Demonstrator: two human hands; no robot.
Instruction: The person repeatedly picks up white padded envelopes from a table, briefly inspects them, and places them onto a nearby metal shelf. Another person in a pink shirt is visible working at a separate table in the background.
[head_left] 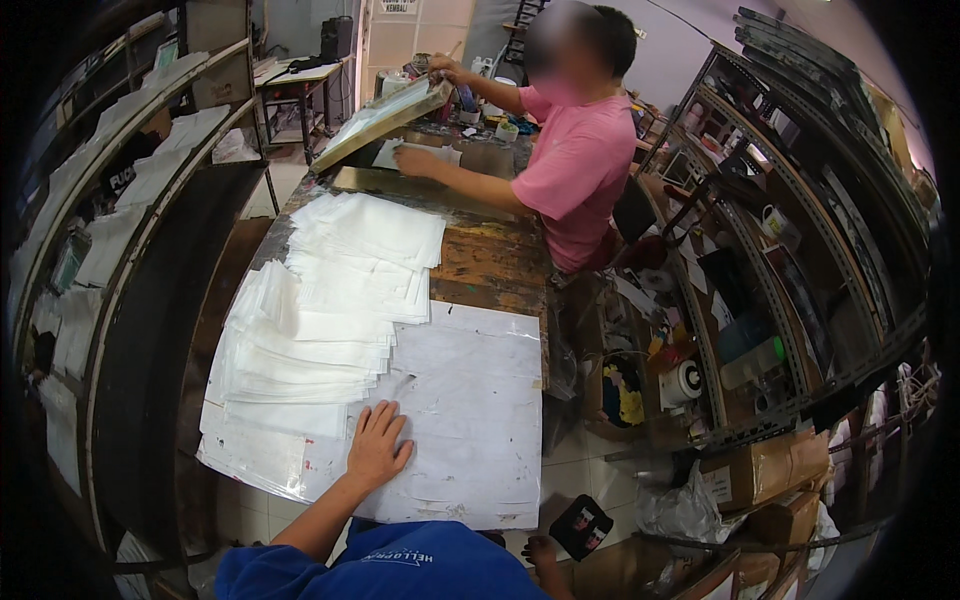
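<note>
My left hand (378,443) lies flat on the near part of the table, fingers a little spread and nothing held. Under it is a pale board or sheet (465,420) with creases and small stains, covering the near end of the worktable. Just beyond my fingertips, overlapping stacks of thin white sheets (310,340) fan out over the left side; whether they are cloth or paper I cannot tell. My right hand (541,552) hangs low beside my body, below the table's near right corner. It is small and dark there, its fingers unclear.
Across the table a co-worker in a pink shirt (575,160) holds up a tilted wooden-edged frame (385,125), the other hand on a white piece (430,156) beneath. Racks stand left (150,190) and right (790,200). Cardboard boxes (765,470) and a black item (581,527) lie lower right.
</note>
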